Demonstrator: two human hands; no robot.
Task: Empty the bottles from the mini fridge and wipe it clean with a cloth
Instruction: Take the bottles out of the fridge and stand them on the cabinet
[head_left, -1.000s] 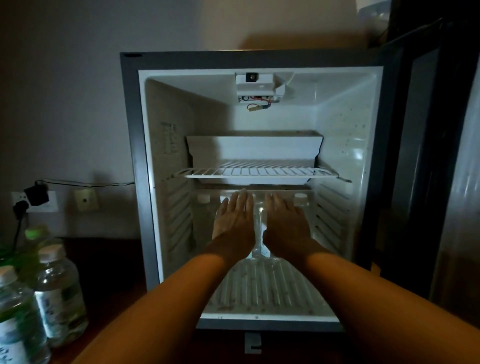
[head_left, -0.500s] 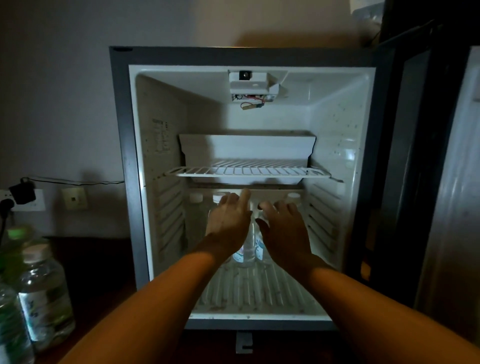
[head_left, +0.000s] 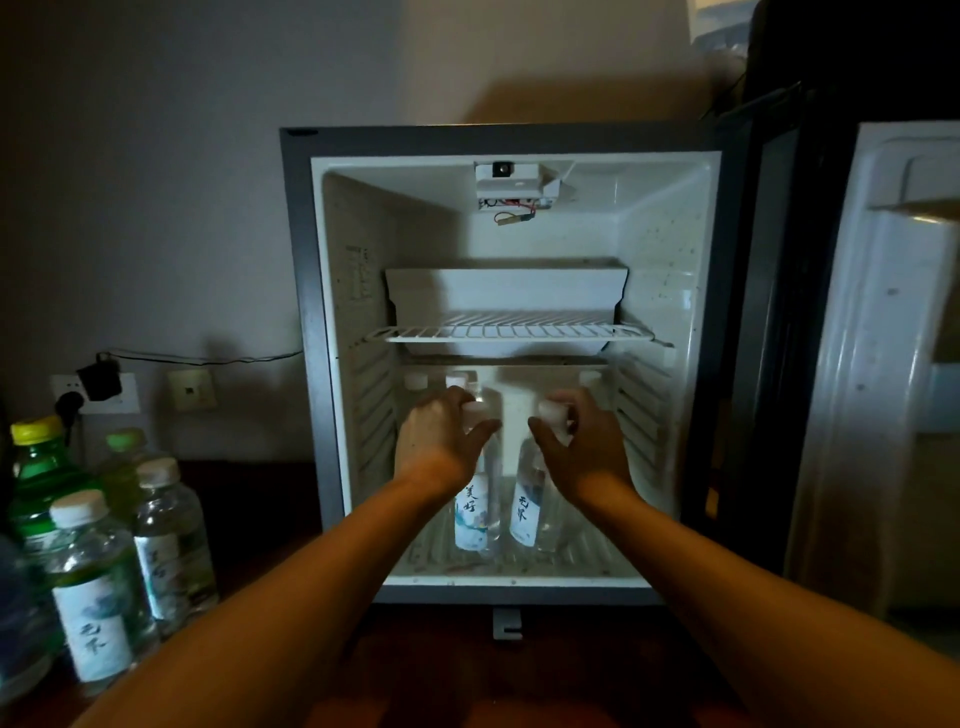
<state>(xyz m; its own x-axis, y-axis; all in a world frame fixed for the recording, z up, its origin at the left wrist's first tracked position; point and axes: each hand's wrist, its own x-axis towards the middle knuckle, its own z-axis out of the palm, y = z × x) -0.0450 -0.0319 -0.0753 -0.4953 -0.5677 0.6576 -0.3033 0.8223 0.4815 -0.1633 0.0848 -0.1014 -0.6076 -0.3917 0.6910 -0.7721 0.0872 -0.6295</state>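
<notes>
Both hands gripped: my left hand (head_left: 445, 436) and right hand (head_left: 584, 441) each held an upright bottle's neck at twelve o'clock, equally near.

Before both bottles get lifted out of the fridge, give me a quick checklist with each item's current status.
1. Left hand grip on the left bottle, around its neck: ok.
2. Right hand grip on the right bottle, at its cap: ok.
3. Exit path: fridge door swung open to the right: ok.
4. Headroom under the wire shelf, bottle caps sit below it: ok.
5. Fridge emptied: not ok, more bottles at the back.
6. Free spot beside the bottles already outside: cannot tell.
</notes>
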